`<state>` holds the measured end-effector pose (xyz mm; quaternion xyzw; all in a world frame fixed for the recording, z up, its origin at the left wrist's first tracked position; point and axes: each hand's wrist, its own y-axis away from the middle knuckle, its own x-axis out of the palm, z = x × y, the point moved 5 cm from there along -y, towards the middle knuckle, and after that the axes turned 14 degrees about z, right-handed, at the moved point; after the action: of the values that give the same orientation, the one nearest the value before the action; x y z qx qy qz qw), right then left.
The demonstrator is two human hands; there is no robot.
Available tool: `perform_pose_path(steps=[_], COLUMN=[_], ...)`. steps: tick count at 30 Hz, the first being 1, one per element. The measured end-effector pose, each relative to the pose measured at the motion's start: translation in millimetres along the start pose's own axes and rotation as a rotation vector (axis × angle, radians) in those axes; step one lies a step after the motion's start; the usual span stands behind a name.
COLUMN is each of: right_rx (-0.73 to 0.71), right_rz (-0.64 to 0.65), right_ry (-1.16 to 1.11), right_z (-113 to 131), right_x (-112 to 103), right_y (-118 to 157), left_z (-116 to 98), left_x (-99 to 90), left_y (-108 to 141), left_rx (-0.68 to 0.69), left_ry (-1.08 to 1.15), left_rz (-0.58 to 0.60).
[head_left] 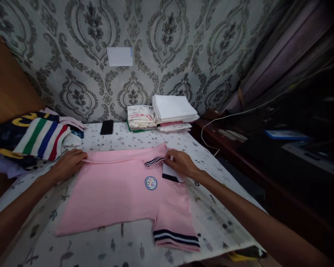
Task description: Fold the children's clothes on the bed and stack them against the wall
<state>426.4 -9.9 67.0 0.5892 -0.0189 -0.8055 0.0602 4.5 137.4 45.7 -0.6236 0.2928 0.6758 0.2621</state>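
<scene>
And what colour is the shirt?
The shirt is light pink, as the head view shows.

A wall (133, 37) is covered in grey scrolled damask patterning, against which a white rectangle (119, 56) is seen. A black phone (107, 127) is laid near the wall on a white cloth (94, 248) printed with small motifs. At the left edge, the view is bounded by a brown panel (11, 74). On the right, a dark curtain (289, 52) is hung, and reddish-brown furniture (233, 152) is crossed by a thin white cable (202, 130).
</scene>
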Motion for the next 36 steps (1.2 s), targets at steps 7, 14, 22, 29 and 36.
perform_pose_path(steps=[7,14,22,29,36], right_rx=[-0.082,0.325,0.241,-0.201,-0.269], right_rz=[0.036,0.004,0.052,0.125,-0.036], right_ry=[-0.205,0.126,0.387,0.386,0.230], right_z=[-1.7,-38.6,-34.4,14.6,27.1], right_x=[-9.3,-18.0,-6.6,10.4,-8.0], right_y=[-7.9,-63.8,-82.7,-72.3,1.2], left_z=[0.1,-19.8,-53.0,-29.1,-54.0], left_x=[1.7,-25.8,-15.2,-7.8,-29.3], left_y=[2.7,-14.2,-25.2,-15.9,10.3], left_rx=[-0.010,-0.039,0.020,-0.207,-0.238], left_ry=[0.103,0.250,0.312,0.217,0.024], left_rz=[0.193,0.141,0.120,0.223,0.299])
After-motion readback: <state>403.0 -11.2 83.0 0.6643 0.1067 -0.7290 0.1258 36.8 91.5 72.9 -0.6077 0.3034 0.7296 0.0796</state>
